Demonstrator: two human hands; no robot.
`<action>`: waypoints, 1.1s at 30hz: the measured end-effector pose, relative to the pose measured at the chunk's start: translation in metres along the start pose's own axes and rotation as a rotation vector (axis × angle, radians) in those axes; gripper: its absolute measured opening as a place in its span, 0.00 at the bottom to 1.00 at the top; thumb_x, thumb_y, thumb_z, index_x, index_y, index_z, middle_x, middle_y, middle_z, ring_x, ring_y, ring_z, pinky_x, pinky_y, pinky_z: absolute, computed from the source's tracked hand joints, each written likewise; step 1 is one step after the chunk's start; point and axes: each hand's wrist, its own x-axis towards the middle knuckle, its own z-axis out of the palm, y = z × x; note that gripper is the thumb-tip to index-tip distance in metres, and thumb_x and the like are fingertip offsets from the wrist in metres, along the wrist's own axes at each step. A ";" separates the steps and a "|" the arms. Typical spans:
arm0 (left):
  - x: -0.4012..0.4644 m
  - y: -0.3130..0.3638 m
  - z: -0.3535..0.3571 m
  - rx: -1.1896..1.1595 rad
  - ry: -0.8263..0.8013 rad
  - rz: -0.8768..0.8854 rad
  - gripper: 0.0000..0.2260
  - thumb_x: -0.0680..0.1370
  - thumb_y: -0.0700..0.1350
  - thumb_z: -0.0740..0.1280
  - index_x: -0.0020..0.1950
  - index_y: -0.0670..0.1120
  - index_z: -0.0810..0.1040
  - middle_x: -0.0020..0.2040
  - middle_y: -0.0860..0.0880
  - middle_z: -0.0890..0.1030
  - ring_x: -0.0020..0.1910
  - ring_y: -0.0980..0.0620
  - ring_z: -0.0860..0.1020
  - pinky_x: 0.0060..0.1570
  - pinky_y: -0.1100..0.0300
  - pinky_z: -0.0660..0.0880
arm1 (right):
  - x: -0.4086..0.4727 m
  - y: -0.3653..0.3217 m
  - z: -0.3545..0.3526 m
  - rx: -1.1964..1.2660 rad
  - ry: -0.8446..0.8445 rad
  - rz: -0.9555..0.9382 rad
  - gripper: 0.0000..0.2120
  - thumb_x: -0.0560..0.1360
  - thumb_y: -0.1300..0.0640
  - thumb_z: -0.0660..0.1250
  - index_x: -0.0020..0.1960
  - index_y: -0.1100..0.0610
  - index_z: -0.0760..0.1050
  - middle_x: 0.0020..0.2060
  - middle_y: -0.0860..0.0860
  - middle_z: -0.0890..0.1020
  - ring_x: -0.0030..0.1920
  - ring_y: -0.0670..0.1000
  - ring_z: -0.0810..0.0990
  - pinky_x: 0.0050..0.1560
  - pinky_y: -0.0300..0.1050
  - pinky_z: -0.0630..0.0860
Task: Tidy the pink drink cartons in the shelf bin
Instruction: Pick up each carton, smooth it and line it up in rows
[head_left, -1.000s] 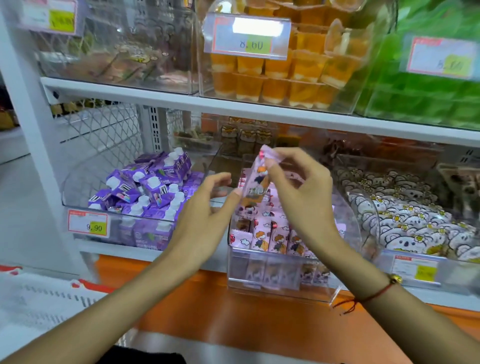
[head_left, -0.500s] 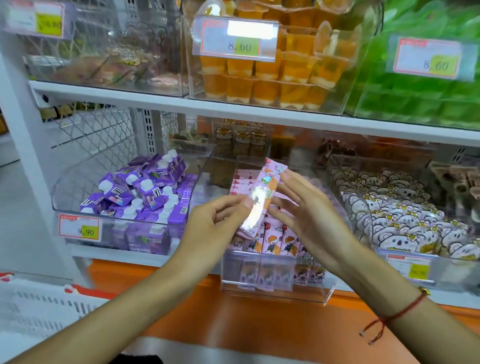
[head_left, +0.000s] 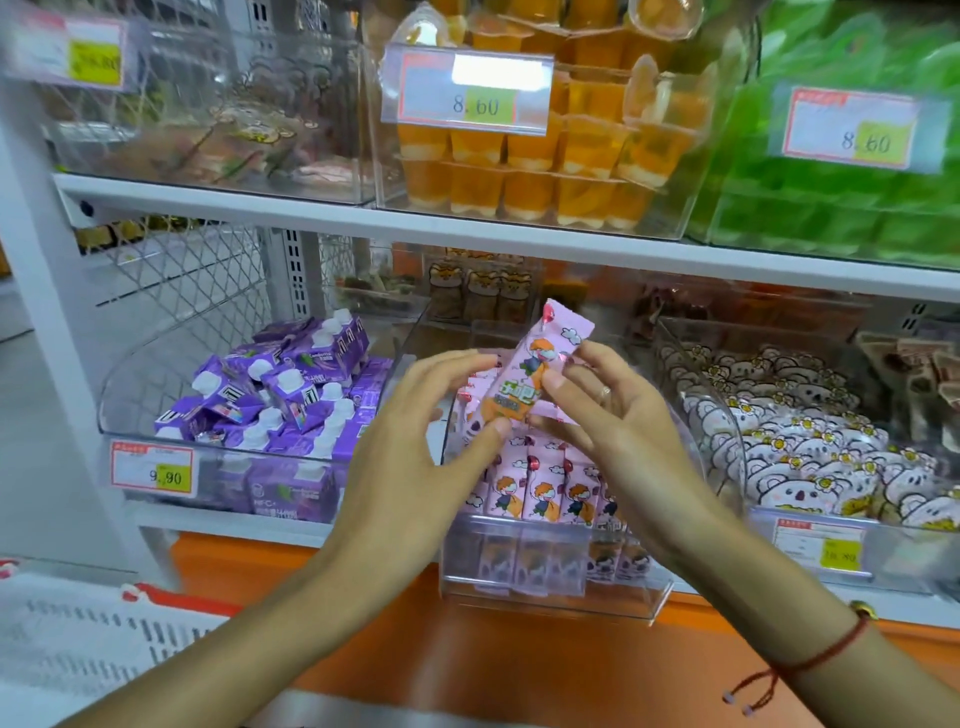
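Observation:
A pink drink carton (head_left: 540, 364) with a cartoon child printed on it is held tilted above the clear shelf bin (head_left: 550, 582). My right hand (head_left: 613, 415) pinches its right edge between thumb and fingers. My left hand (head_left: 431, 436) has straight fingers, and its thumb tip touches the carton's lower end. Below the hands, several more pink cartons (head_left: 540, 488) stand upright in a row at the front of the bin, with others lying behind them.
A clear bin of purple cartons (head_left: 280, 395) sits to the left, and a bin of white koala-print packs (head_left: 810, 457) to the right. The shelf above holds orange jelly cups (head_left: 545, 171) and green packs (head_left: 841, 208). A white basket (head_left: 78, 639) is at lower left.
The held carton has turned so its printed front faces me, and both hands have lowered slightly toward the bin. My right hand's grip shifted from the carton's top to its side.

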 end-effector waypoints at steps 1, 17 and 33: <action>0.000 0.000 0.000 0.038 -0.003 0.025 0.18 0.74 0.49 0.72 0.62 0.59 0.74 0.59 0.65 0.75 0.60 0.64 0.74 0.58 0.67 0.70 | 0.000 0.000 0.003 -0.001 0.018 -0.020 0.18 0.75 0.59 0.67 0.65 0.57 0.72 0.54 0.52 0.82 0.53 0.48 0.82 0.51 0.41 0.80; -0.003 0.002 0.008 -0.052 0.014 -0.023 0.16 0.73 0.46 0.73 0.57 0.58 0.75 0.53 0.66 0.79 0.55 0.67 0.76 0.54 0.71 0.72 | -0.005 0.000 0.011 -0.190 0.042 -0.230 0.11 0.72 0.61 0.71 0.55 0.56 0.79 0.46 0.45 0.85 0.47 0.41 0.83 0.49 0.32 0.76; 0.008 0.007 0.004 -0.786 -0.231 -0.592 0.10 0.76 0.48 0.63 0.55 0.49 0.81 0.46 0.50 0.86 0.43 0.56 0.84 0.37 0.65 0.79 | 0.000 -0.005 -0.007 -0.190 0.026 -0.043 0.09 0.73 0.56 0.71 0.53 0.55 0.79 0.35 0.49 0.84 0.33 0.43 0.80 0.35 0.35 0.76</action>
